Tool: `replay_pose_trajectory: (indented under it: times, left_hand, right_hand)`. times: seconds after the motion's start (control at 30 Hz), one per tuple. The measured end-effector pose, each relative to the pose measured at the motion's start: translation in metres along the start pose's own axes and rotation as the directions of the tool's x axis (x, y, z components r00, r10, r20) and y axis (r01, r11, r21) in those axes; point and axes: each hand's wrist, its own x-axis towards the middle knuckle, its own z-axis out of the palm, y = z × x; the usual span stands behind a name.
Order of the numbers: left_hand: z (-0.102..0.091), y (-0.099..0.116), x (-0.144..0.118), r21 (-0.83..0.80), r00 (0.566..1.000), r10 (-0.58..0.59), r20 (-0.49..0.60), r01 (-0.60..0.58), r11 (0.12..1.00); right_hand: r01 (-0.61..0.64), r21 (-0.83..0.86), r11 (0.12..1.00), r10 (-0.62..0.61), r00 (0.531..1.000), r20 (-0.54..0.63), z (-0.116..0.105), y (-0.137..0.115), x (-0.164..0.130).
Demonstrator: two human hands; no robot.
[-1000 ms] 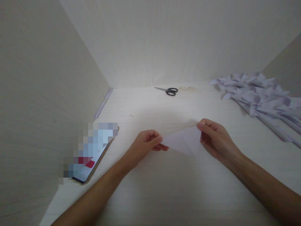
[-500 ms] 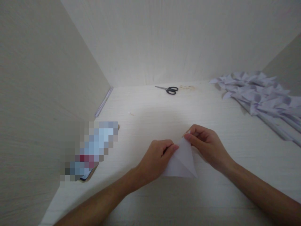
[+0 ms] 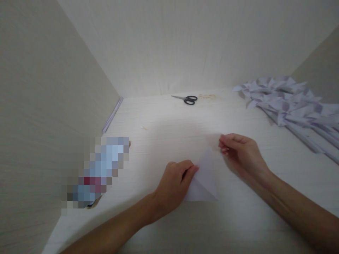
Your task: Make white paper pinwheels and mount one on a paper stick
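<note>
I am folding a white paper flat on the table. My left hand presses its left edge with closed fingers. My right hand, at two o'clock from the paper, pinches its top corner, I think. Next I should press the fold down flat.

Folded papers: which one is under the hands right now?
The single white triangle at centre, pinned by the left hand; the rest lie heaped far right.
</note>
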Motion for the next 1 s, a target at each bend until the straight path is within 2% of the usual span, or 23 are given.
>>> replay_pose_trajectory:
  times: [0.07, 0.2, 0.27, 0.37, 0.5, 0.63, 0.7, 0.8, 1.0]
  left_hand:
    - [-0.001, -0.001, -0.001, -0.003, 1.0, -0.018, -0.01, 0.018, 1.0]
    - [0.0, -0.002, -0.001, -0.044, 0.999, -0.033, 0.027, 0.034, 0.998]
    - [0.002, -0.001, -0.001, -0.076, 0.998, -0.044, 0.055, 0.048, 0.996]
    - [0.003, -0.001, -0.002, -0.121, 0.995, -0.053, 0.09, 0.063, 0.991]
    - [0.007, 0.0, 0.0, -0.159, 0.994, -0.05, 0.099, 0.065, 0.985]
    - [0.012, 0.006, 0.011, -0.245, 0.998, -0.026, 0.051, 0.037, 0.969]
    - [0.015, 0.012, 0.019, -0.27, 1.0, 0.023, 0.018, -0.017, 0.963]
    - [0.019, 0.019, 0.027, -0.232, 0.997, 0.074, -0.017, -0.076, 0.97]
    - [0.017, 0.016, 0.022, -0.06, 0.998, 0.063, 0.012, -0.062, 0.996]
  right_hand:
    - [0.065, -0.025, 0.998, -0.066, 0.997, -0.044, -0.003, -0.002, 0.004]
    - [0.145, -0.157, 0.977, -0.108, 0.969, 0.223, 0.001, 0.002, -0.004]
    - [0.135, -0.197, 0.971, -0.076, 0.957, 0.281, 0.005, 0.005, -0.01]
    - [0.104, -0.249, 0.963, -0.027, 0.955, 0.295, 0.006, 0.006, -0.013]
    - [0.173, -0.344, 0.923, -0.049, 0.939, 0.342, 0.003, 0.004, -0.013]
    - [0.239, -0.335, 0.911, -0.099, 0.918, 0.384, -0.001, 0.005, -0.012]
    - [0.259, -0.329, 0.908, -0.119, 0.913, 0.39, -0.003, 0.006, -0.012]
    - [0.273, -0.31, 0.911, -0.159, 0.925, 0.345, -0.004, 0.007, -0.012]
    - [0.295, -0.369, 0.882, -0.173, 0.929, 0.328, -0.005, 0.003, -0.011]
